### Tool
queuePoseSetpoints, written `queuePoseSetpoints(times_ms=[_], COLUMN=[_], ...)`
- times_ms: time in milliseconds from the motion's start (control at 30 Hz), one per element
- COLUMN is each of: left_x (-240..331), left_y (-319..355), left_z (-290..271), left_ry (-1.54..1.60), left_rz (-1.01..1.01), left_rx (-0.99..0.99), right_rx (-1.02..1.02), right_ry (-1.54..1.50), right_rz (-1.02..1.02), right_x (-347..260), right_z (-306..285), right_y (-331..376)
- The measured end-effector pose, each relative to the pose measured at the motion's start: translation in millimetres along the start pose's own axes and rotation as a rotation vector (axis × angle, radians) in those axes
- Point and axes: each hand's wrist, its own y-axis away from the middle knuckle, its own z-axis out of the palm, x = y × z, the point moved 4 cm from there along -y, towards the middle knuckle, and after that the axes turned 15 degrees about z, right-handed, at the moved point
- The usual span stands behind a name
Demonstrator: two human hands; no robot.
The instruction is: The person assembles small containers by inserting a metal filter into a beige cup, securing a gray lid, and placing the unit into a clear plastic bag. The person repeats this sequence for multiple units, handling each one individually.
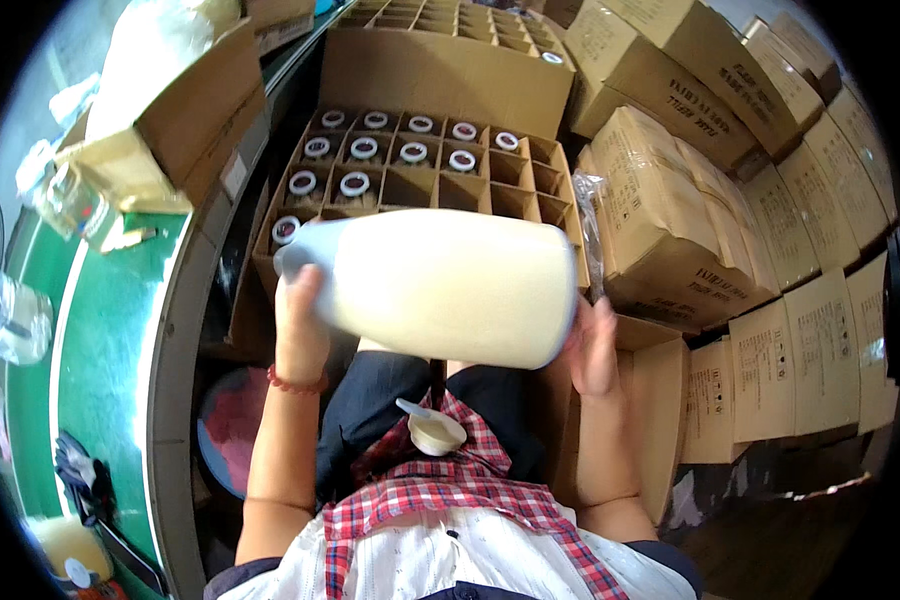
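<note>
Held sideways across my lap is a large cream bottle (pixel 450 285) with a narrowing grey-blue neck at its left end. My left hand (pixel 303 322), a red bead bracelet at its wrist, is closed round the neck. At the bottle's broad base is my right hand (pixel 592 348), bracing that end; its fingers are partly hidden and slightly blurred. On my checked apron (pixel 410 495) rests a small cream cup-like piece (pixel 437 434) with a grey-blue handle. Just beyond the bottle stands an open carton (pixel 582 215) with cardboard dividers, several cells holding white-topped jars (pixel 364 149).
A green workbench (pixel 95 330) runs along my left, bearing a clear jar (pixel 80 205), an open box (pixel 205 115) and dark gloves (pixel 78 470). Stacked cardboard cartons (pixel 660 205) crowd the right. Another divided carton (pixel 450 22) stands behind the first. A round stool (pixel 232 430) is beside my left leg.
</note>
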Motion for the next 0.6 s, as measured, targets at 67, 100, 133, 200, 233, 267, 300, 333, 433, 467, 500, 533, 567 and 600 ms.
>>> queuePoseSetpoints(times_ms=[67, 100, 133, 200, 233, 267, 300, 333, 433, 467, 500, 533, 567, 600], left_x=[-18.0, -27.8, -38.0, -51.1, -51.9, -54.9, -58.5, -56.5, -52.3, -50.4, -50.7, -45.8, -36.8, -23.5], left_y=[10.5, 13.2, 20.1, 34.8, 40.1, 46.0, 49.6, 52.3, 55.7, 52.7, 48.0, 42.9, 41.3, 37.0], left_z=[-40.2, -36.3, -40.9, -37.8, -34.6, -31.7, -32.4, -31.3, -27.9, -31.3, -33.7, -36.3, -37.3, -30.0], left_ry=[0.224, 0.263, 0.309, 0.375, 0.365, 0.366, 0.402, 0.382, 0.373, 0.325, 0.285, 0.302, 0.23, 0.169], left_rz=[-0.13, -0.145, -0.207, -0.354, -0.419, -0.482, -0.535, -0.532, -0.531, -0.488, -0.449, -0.384, -0.295, -0.209], left_rx=[0.233, 0.242, 0.244, 0.247, 0.24, 0.239, 0.259, 0.223, 0.297, 0.318, 0.33, 0.327, 0.348, 0.359], right_rx=[0.103, 0.076, 0.027, -0.165, -0.221, -0.285, -0.329, -0.364, -0.316, -0.276, -0.23, -0.157, -0.141, -0.115], right_ry=[0.663, 0.816, 0.948, 0.986, 0.965, 0.954, 0.925, 0.906, 0.911, 0.869, 0.839, 0.698, 0.451, 0.215], right_rz=[-0.581, -0.782, -0.985, -1.021, -1.052, -1.083, -1.063, -1.076, -1.096, -1.09, -1.082, -1.054, -0.871, -0.687], right_x=[-40.1, -56.0, -60.9, -59.4, -62.6, -66.6, -67.9, -71.1, -65.6, -57.5, -50.2, -44.5, -27.3, -15.1], right_z=[27.4, 30.8, 35.7, 51.1, 56.2, 60.4, 65.8, 70.3, 75.2, 73.7, 71.5, 68.8, 65.2, 62.1], right_y=[12.6, 16.5, 19.9, 21.6, 21.1, 21.5, 25.3, 29.9, 33.5, 32.1, 27.6, 19.0, 3.0, -9.5])
